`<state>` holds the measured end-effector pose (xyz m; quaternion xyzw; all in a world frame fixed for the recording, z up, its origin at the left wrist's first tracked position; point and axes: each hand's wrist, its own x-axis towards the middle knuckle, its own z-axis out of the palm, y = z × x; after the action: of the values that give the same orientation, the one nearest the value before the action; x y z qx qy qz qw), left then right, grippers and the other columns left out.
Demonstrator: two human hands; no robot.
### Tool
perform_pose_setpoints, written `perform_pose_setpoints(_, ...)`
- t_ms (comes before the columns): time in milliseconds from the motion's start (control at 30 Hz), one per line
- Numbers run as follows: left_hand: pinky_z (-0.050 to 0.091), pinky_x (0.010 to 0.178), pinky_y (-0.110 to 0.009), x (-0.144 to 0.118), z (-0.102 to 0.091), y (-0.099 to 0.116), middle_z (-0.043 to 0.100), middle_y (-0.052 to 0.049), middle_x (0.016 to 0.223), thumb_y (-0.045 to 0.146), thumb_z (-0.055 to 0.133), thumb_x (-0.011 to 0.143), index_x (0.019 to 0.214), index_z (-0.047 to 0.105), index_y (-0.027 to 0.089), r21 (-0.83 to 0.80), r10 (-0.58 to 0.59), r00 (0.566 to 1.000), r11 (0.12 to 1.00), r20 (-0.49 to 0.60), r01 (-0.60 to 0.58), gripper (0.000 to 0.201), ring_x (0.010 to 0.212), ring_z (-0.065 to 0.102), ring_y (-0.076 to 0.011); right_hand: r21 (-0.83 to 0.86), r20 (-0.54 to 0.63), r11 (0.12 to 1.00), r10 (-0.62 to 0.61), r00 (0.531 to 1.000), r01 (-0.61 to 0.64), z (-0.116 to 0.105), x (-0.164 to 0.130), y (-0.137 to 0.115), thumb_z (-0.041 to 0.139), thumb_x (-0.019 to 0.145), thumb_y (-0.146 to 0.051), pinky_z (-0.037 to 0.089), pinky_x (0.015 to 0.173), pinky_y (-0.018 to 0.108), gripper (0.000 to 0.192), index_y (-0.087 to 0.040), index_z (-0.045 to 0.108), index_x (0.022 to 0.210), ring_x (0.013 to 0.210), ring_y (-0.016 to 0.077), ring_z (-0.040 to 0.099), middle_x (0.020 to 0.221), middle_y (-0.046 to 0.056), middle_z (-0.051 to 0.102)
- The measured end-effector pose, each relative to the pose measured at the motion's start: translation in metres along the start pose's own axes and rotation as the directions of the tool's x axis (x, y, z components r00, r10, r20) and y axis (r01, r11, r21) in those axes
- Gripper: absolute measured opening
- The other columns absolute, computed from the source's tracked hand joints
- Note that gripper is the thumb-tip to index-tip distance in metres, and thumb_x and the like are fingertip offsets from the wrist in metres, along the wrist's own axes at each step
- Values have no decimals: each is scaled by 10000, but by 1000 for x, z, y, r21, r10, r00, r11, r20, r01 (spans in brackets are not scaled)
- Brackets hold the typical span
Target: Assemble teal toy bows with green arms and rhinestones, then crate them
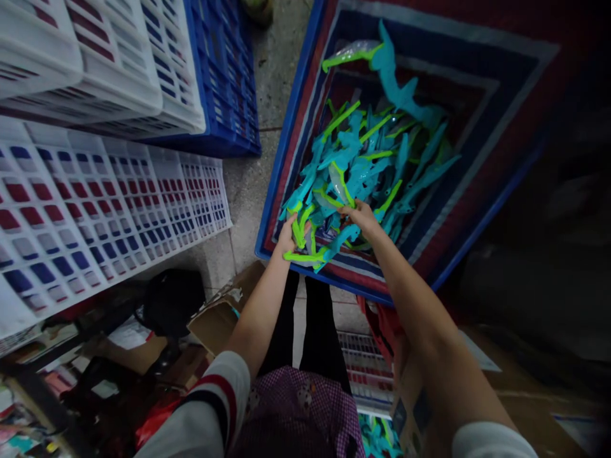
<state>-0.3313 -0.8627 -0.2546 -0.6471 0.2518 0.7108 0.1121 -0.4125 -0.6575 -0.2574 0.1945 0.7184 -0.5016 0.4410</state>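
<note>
A pile of teal plastic pieces [351, 143], many with lime-green edges and a clear curved part, lies in a blue-rimmed bin [273, 203] lined with striped cloth. At the bin's near left corner, my left hand [287, 235] is closed around several lime-green-edged plastic pieces [300, 232]; its fingertips are partly hidden behind them. My right hand [361, 218], just to the right over the pile, pinches the lower end of a lime-edged clear piece [340, 182]. One long teal piece [394, 79] lies apart across the far side of the heap.
White slatted crates [114, 70] and a blue crate [229, 76] are stacked at the left. Nearer stands a long white basket [119, 216]. An open cardboard box [214, 324] is by my legs. Below right, more teal pieces [379, 436] show beside another carton [410, 401].
</note>
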Motion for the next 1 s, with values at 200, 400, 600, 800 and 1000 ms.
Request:
perform_pose_setpoints(200,604,697,-270,-6,20,11,711,-29,792,193,615,896,1136,635,174,-5,-27,999,1000,-37,27,241,692,700,-159,264,56,963,47,997,-60,-4,-9,-18,699,640,-275,499,565,274,228,-205,564,810,548,114,516,680,-9,625)
perform_pose_setpoints(400,486,467,-184,-44,29,13,667,-65,732,196,531,915,1126,624,108,24,-146,989,989,-8,146,247,525,584,-114,405,81,914,-13,997,-21,-8,-53,-38,697,625,-314,506,558,269,280,-212,568,852,531,103,500,678,-18,637)
perform_pose_setpoints(600,429,406,-153,-133,21,10,698,-106,843,176,532,872,1096,625,97,29,-133,991,991,13,133,255,505,547,-84,506,107,863,-43,993,-17,-29,-129,-47,668,630,-350,483,583,272,298,-214,533,858,574,115,535,685,-24,624)
perform_pose_setpoints(800,425,399,-154,-221,13,11,710,-77,836,171,628,785,1024,616,146,124,-26,1000,992,11,24,240,507,555,-83,490,191,872,-107,976,0,-39,-212,-62,646,662,-340,431,588,296,395,-218,557,1027,599,138,502,708,-15,614)
perform_pose_setpoints(1000,448,401,-193,-277,-14,2,746,-76,925,197,707,685,1127,575,162,298,179,984,938,12,-175,463,491,590,-98,458,243,889,-135,961,9,-40,-281,-54,671,710,-340,386,607,292,477,-240,584,1169,650,149,480,766,-13,588)
